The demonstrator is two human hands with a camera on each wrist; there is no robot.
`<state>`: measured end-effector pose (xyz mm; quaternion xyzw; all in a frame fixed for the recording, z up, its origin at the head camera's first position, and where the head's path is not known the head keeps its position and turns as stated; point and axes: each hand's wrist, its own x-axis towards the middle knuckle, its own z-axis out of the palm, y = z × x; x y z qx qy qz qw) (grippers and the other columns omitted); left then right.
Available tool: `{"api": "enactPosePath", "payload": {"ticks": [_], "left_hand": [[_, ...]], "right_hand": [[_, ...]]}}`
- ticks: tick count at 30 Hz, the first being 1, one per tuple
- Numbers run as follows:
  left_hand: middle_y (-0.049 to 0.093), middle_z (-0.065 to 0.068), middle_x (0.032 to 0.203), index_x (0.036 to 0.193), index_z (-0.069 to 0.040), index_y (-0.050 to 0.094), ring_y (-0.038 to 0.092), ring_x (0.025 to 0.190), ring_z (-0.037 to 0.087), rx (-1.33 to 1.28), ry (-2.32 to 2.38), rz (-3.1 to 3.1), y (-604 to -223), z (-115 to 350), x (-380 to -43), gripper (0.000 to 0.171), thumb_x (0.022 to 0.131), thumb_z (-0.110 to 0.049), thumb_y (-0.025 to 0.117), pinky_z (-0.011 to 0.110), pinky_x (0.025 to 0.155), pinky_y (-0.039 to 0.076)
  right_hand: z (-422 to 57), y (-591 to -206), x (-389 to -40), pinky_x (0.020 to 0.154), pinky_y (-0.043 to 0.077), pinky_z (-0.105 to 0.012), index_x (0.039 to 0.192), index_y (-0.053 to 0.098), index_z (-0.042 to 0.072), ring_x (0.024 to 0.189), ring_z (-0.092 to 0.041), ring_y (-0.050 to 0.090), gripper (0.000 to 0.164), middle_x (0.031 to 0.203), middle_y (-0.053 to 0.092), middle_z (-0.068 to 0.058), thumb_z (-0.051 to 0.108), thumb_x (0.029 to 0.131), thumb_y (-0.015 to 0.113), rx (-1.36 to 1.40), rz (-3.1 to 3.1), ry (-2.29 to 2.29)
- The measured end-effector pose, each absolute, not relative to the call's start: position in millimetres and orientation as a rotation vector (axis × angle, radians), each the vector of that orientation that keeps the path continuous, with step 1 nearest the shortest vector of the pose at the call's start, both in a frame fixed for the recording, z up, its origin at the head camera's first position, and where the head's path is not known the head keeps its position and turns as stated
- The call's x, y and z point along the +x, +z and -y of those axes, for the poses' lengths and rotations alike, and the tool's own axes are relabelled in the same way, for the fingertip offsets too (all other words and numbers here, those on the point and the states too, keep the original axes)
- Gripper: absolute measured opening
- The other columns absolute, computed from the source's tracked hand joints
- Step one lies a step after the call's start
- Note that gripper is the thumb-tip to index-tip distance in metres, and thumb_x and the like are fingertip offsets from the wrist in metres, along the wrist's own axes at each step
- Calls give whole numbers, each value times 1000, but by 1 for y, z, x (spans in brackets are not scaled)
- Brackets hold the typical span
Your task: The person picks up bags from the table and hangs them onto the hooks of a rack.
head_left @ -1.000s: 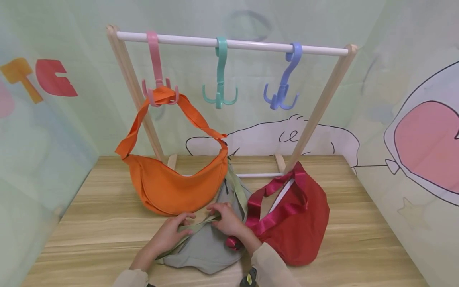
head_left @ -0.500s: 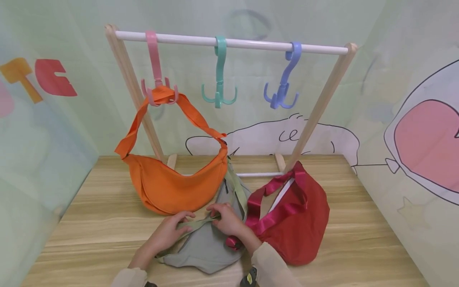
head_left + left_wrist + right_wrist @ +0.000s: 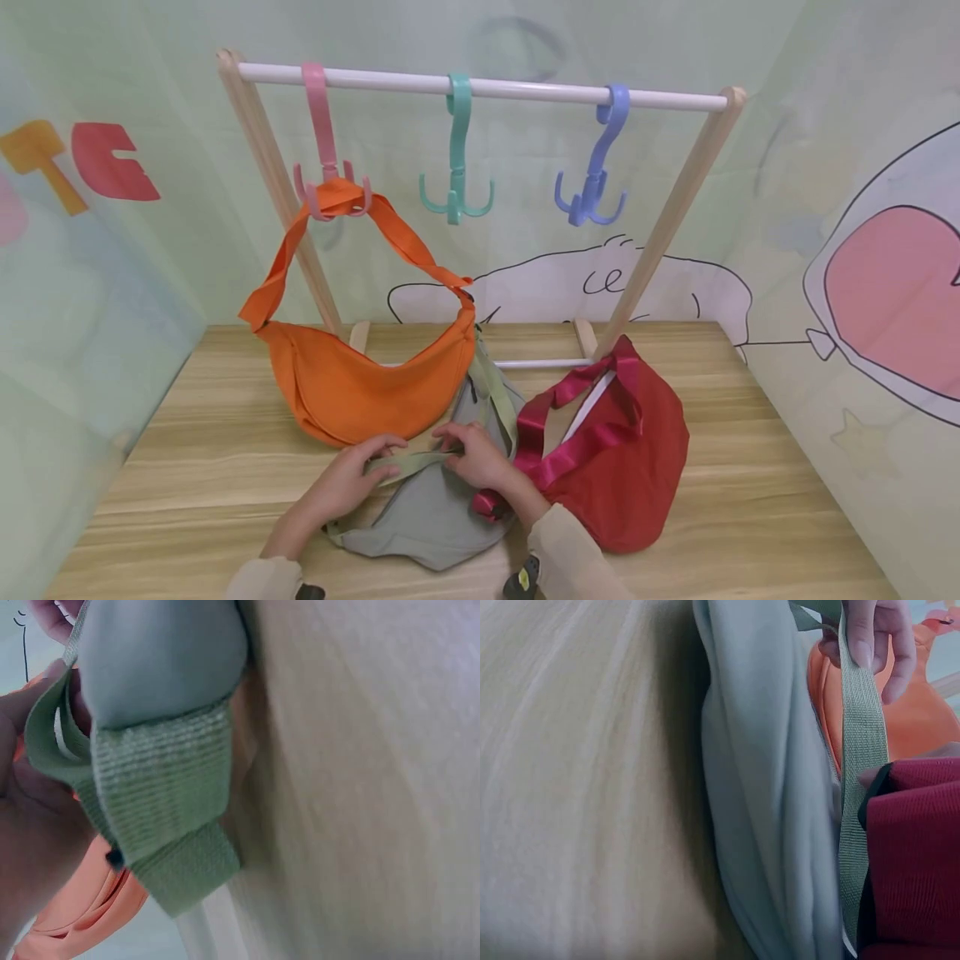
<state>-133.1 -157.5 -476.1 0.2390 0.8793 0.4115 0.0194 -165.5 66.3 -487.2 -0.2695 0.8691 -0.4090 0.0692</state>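
A grey shoulder bag point(image 3: 442, 517) lies on the table with its sage-green webbing strap point(image 3: 408, 463) across its upper side. My left hand point(image 3: 348, 479) pinches the strap on the left, thumb below and fingers above. At the right, my right hand point(image 3: 474, 457) pinches the same strap over the bag's zipped edge. From the left wrist, the bag's strap end point(image 3: 161, 787) shows close up, with a looped strap by the left hand point(image 3: 34, 825). In the right wrist view the strap point(image 3: 864, 720) runs up to the left hand point(image 3: 881, 645); the right hand is mostly hidden behind red fabric.
An orange bag point(image 3: 375, 400) hangs from the pink hook point(image 3: 322, 125). Green point(image 3: 457, 158) and blue point(image 3: 600, 158) hooks hang on the white rail point(image 3: 532, 89). A red bag point(image 3: 637, 467) lies at the right, its ribbon strap point(image 3: 555, 458) beside my right forearm.
My left hand has shifted slightly left along with its part of the strap. The right hand stays nearly in place, still holding the strap.
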Motion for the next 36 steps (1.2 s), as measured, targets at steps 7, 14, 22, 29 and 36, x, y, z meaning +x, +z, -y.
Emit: {"api": "enactPosePath", "payload": {"ticks": [7, 14, 22, 29, 36], "left_hand": [[59, -5, 88, 115, -6, 57, 54, 83, 8, 799, 1337, -2696, -470, 161, -132, 30, 86, -12, 62, 34, 77, 44], [59, -6, 84, 113, -4, 58, 53, 78, 7, 843, 1370, -2758, -466, 163, -133, 28, 86, -5, 61, 30, 74, 42], [56, -9, 83, 114, -5, 58, 50, 78, 6, 876, 1410, -2772, -457, 166, -132, 26, 88, -7, 59, 27, 72, 41], [54, -7, 81, 113, -5, 57, 50, 75, 6, 868, 1422, -2773, -453, 167, -131, 25, 89, -7, 58, 26, 70, 42], [53, -7, 79, 113, -6, 58, 49, 73, 6, 850, 1441, -2798, -450, 170, -132, 23, 89, -6, 57, 25, 65, 41]], "right_hand": [[-71, -484, -168, 76, 40, -27, 110, 60, 0, 84, -21, 52, 37, 84, 63, -7, -9, 75, 62, -800, -2588, -1257], [-74, -481, -169, 69, 42, -23, 111, 59, 0, 77, -16, 55, 37, 85, 63, -7, -10, 76, 62, -785, -2535, -1267], [-76, -475, -167, 64, 43, -21, 110, 60, 3, 71, -9, 51, 33, 82, 60, -4, -7, 78, 62, -759, -2505, -1246], [-78, -465, -168, 63, 43, -20, 109, 60, 0, 69, -7, 51, 33, 78, 60, -2, -7, 77, 63, -843, -2469, -1262], [-84, -458, -172, 59, 41, -19, 117, 55, -1, 67, -6, 48, 37, 78, 60, -6, -6, 81, 61, -954, -2377, -1254]]}}
